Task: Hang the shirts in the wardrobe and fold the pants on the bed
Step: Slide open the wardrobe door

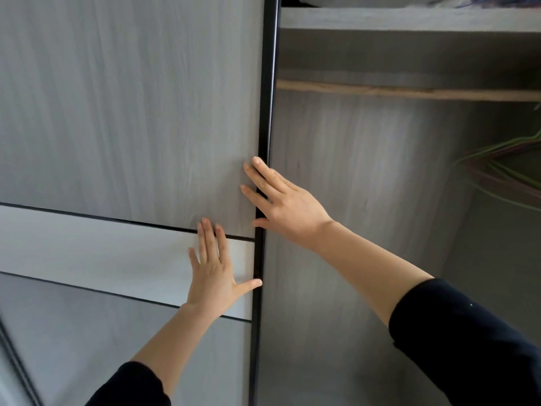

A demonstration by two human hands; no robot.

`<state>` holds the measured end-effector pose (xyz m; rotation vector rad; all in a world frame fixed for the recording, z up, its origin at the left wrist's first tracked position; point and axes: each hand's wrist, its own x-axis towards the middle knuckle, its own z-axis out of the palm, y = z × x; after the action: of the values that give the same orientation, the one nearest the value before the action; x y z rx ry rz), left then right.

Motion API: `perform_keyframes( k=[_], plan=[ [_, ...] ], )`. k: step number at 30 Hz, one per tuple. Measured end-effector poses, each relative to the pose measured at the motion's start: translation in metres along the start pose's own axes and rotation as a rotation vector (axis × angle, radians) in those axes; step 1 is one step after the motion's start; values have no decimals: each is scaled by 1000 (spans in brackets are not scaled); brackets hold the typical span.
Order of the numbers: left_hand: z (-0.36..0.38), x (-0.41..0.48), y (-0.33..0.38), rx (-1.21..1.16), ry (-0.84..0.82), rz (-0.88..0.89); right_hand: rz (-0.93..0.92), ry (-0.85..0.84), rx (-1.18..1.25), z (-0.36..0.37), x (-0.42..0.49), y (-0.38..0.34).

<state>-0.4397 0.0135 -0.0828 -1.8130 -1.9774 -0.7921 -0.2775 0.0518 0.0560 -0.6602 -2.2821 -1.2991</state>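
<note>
Evidently to slide it aside, left hand [212, 271] presses flat on the door [131, 112], right hand [285, 203] lies open-fingered across its edge; wardrobe [351, 171] open alongside, hangers [503, 168] inside, shirts and pants out of view.

In your wardrobe [366, 171], the top shelf [409, 20] carries a pale bundle [336, 0] near its left end and crinkled plastic [459, 2] further right, both cropped. Beneath, thin hangers [497, 168] hang toward the wooden rail's [409, 90] right
</note>
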Motion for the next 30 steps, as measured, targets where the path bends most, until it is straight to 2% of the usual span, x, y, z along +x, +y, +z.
perform_keyframes(
  k=[9,13,16,19,27,30],
  plan=[
    [-10,2,-33,-29,-85,-59,-45,-171,19,6,32,-20],
    [-18,-4,-24,-80,-68,-55,-46,-188,72,1,38,-20],
    [-22,-9,1,-67,70,115,77,-132,198,-10,27,-9],
    [-23,-5,36,-90,103,250,242,-195,261,-15,-6,15],
    [3,48,150,-79,-24,469,510,-407,141,-18,-120,89],
    [9,78,203,-121,-51,460,583,-456,72,-20,-156,125]
  ],
)
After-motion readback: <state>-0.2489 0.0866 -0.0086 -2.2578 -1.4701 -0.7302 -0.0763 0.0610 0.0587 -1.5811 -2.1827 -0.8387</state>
